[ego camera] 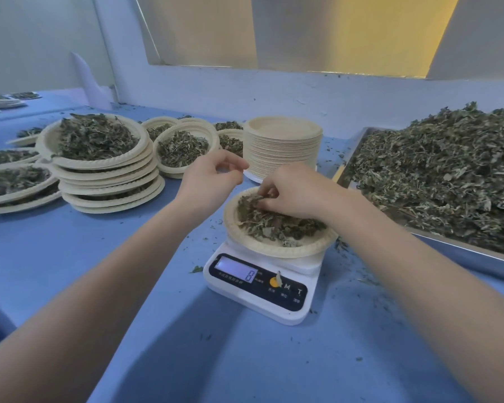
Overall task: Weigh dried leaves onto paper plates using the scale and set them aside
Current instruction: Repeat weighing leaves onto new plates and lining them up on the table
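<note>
A white digital scale point(262, 289) stands on the blue table, its display lit. On it sits a paper plate point(277, 250) holding dried leaves point(274, 225). My right hand point(294, 190) is over the plate's far side, its fingers pinching some of the leaves. My left hand point(213, 178) hovers just left of the plate, fingers loosely curled, holding nothing that I can see. A metal tray point(460, 248) at the right carries a big heap of dried leaves point(448, 175).
A stack of empty paper plates point(282, 146) stands behind the scale. Filled plates are stacked at the left point(99, 161), with more behind point(184, 146) and at the far left point(12, 181). Leaf crumbs dot the blue table point(128, 271). A wall runs along the back.
</note>
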